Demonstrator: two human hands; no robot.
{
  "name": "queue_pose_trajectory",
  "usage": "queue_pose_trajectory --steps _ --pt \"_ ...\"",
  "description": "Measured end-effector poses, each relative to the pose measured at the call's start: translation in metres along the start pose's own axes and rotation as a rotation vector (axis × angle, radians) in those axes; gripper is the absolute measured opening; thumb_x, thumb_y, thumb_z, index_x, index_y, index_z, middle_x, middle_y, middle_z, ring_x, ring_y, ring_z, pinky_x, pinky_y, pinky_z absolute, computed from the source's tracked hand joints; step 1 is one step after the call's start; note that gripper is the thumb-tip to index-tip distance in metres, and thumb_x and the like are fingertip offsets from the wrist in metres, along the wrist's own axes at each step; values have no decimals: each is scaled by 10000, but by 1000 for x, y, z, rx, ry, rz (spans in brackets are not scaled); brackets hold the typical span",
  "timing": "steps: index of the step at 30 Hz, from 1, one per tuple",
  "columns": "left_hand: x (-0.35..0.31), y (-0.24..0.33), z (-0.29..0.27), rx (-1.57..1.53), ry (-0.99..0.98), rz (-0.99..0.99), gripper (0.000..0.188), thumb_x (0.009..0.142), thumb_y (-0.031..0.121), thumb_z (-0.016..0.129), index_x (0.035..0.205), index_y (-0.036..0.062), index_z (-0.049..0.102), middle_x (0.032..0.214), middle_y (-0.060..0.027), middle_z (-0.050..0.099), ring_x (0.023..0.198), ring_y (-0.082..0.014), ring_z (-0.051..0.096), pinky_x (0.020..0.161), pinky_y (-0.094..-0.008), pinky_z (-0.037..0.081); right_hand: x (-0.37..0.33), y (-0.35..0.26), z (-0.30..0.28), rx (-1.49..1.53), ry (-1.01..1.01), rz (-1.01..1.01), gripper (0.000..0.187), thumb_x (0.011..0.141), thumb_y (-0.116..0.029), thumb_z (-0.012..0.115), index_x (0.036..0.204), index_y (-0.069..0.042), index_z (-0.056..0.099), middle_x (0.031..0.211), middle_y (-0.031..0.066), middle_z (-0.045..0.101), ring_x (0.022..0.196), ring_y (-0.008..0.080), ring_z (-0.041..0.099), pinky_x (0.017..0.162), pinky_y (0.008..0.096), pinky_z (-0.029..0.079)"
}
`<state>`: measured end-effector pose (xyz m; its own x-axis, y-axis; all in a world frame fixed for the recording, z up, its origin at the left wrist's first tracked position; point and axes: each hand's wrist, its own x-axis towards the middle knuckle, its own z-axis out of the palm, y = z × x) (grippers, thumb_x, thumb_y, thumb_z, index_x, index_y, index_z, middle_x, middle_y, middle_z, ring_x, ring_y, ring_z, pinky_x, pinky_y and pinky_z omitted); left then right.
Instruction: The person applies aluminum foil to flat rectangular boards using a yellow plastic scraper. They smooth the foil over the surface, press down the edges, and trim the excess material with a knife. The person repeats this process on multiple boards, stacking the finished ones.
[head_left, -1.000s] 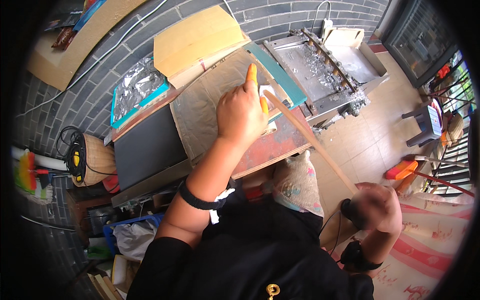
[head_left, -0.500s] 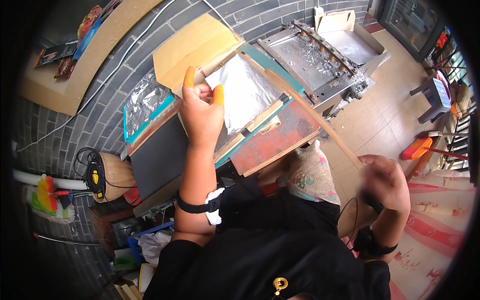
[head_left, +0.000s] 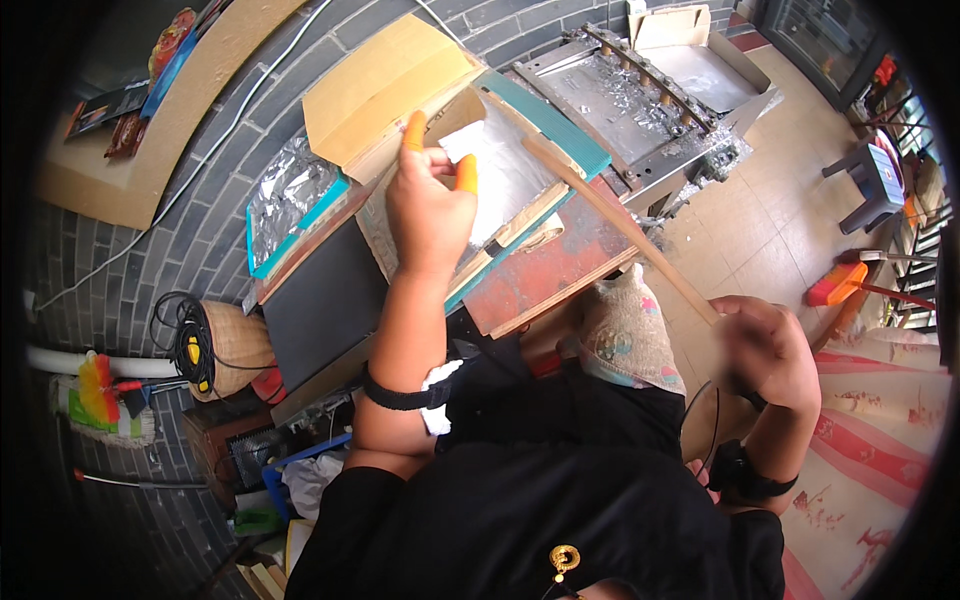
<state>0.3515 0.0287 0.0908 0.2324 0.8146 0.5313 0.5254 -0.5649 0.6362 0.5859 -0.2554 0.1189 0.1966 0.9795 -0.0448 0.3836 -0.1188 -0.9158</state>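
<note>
My left hand (head_left: 430, 215), with orange covers on its thumb and index finger, is over a stack of silvery foil sheets (head_left: 510, 172). Its index finger points away, apart from the thumb, and the other fingers curl in. Beside the thumb a small white flap (head_left: 462, 142) stands up; whether the hand touches it is unclear. The foil lies in a shallow holder with a raised yellow-brown cardboard flap (head_left: 385, 85) behind it. My right hand (head_left: 765, 350), partly blurred, grips the near end of a long thin wooden stick (head_left: 625, 225), whose far end reaches the foil's right side.
A blue-edged tray of crumpled foil (head_left: 295, 200) sits left of the holder. Beyond the worn red board (head_left: 540, 270) is a metal frame with foil scraps (head_left: 630, 110). A small stool (head_left: 868, 185) and orange broom (head_left: 838, 284) are at right; a wicker basket (head_left: 238, 350) stands left.
My left hand has moved right over the foil. The foil's far left corner has shifted right and now shows as a small raised white flap. My right hand still holds the stick, nearly unmoved.
</note>
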Motion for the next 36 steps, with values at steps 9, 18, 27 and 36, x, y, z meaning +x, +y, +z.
queue_pose_trajectory --steps 9,18,27,36 --pt "-20 4 33 122 -162 146 733 753 124 739 1380 -21 389 844 -66 661 791 -263 651 731 -391 513 -23 1 -18 -76 68 -43 287 789 85 587 1075 57 603 593 58 483 511 112 460 498 270 373" --pt "-26 3 36 172 -111 378 740 745 151 732 1367 -51 387 913 -69 647 895 -293 604 872 -414 465 -42 9 -33 -20 76 41 276 767 80 588 1042 72 604 583 66 458 477 122 420 473 277 346" --pt "-29 8 30 174 -197 367 739 768 131 745 1385 -15 365 959 -87 704 1035 -318 623 921 -419 460 -44 9 -34 -28 -34 30 273 756 90 597 1028 69 616 595 87 527 503 161 519 513 279 411" --pt "-30 4 33 161 -186 353 715 770 122 736 1376 -19 384 944 -57 699 990 -295 636 910 -417 461 -41 10 -33 -39 -56 26 271 756 91 594 1025 71 617 589 93 524 498 176 513 513 284 411"
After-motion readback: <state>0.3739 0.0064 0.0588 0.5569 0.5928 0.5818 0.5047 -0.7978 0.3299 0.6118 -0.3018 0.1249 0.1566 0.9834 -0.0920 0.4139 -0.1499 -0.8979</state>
